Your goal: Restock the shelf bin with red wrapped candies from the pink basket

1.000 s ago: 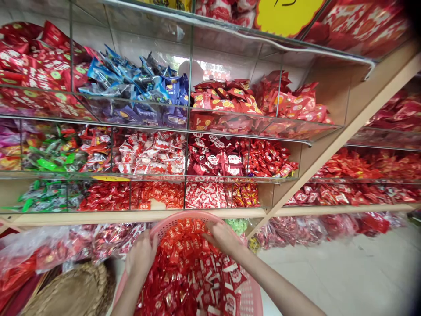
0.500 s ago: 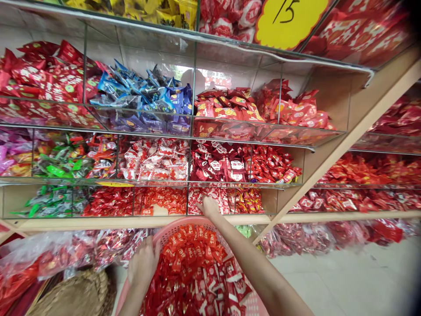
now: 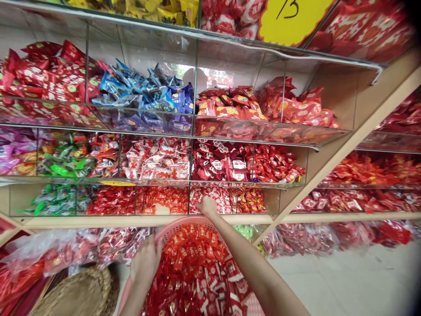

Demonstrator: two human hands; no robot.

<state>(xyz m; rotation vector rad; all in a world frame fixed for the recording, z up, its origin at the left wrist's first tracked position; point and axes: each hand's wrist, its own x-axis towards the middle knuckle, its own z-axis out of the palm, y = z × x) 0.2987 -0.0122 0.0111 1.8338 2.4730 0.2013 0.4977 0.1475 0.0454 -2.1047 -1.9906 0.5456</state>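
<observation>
A pink plastic basket (image 3: 177, 224) heaped with red-and-white wrapped candies (image 3: 197, 267) is held up in front of a candy shelf. My left hand (image 3: 145, 260) grips the basket's left rim, fingers curled over it. My right hand (image 3: 208, 205) reaches over the basket's far rim into the lowest glass bin, resting on red-and-white wrapped candies (image 3: 220, 198) there. Its fingers are bent down among the wrappers; what they hold is hidden.
Glass-fronted bins (image 3: 194, 131) in three rows hold red, blue, green and purple wrapped sweets. A yellow price tag (image 3: 289, 17) hangs at the top. A wooden shelf edge (image 3: 131, 219) runs below. A woven basket (image 3: 75, 294) sits lower left beside bagged candies (image 3: 49, 254).
My right hand left the basket's contents and reached forward into the lowest bin. The view tilted slightly upward. My left hand stayed on the rim.
</observation>
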